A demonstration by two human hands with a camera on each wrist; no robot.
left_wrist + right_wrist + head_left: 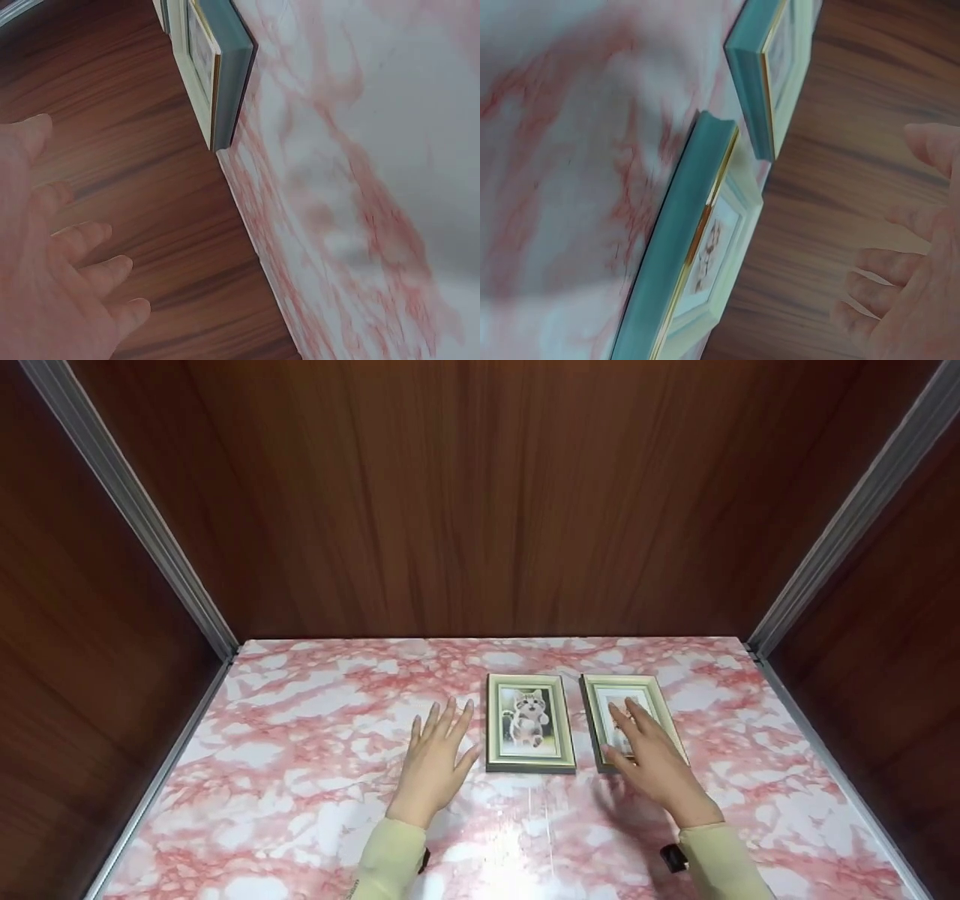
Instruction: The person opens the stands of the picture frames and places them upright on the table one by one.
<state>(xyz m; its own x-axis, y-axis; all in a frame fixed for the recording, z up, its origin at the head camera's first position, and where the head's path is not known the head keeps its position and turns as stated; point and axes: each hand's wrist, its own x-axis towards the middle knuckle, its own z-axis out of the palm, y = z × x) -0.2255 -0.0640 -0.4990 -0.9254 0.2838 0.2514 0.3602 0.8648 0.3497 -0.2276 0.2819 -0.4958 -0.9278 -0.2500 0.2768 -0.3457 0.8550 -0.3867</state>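
Observation:
Two picture frames with pale cream-green borders lie flat, side by side, on the table. The left picture frame [493,720] shows a kitten on its hind legs. Over the right picture frame [660,701] hovers my right hand [651,757], fingers spread, hiding much of its picture. To the left of the kitten frame is my left hand [435,761], its fingers straight and apart, holding nothing. In the right wrist view, a gap separates the right hand [915,277] from the nearer picture frame [682,262], whose edge is blue-green with a gold line.
The table [300,780] has a pink and white marbled top. Dark brown wood panels [480,510] rise behind it and at both sides, joined by grey metal posts [135,502]. Light glares off the tabletop near the front middle.

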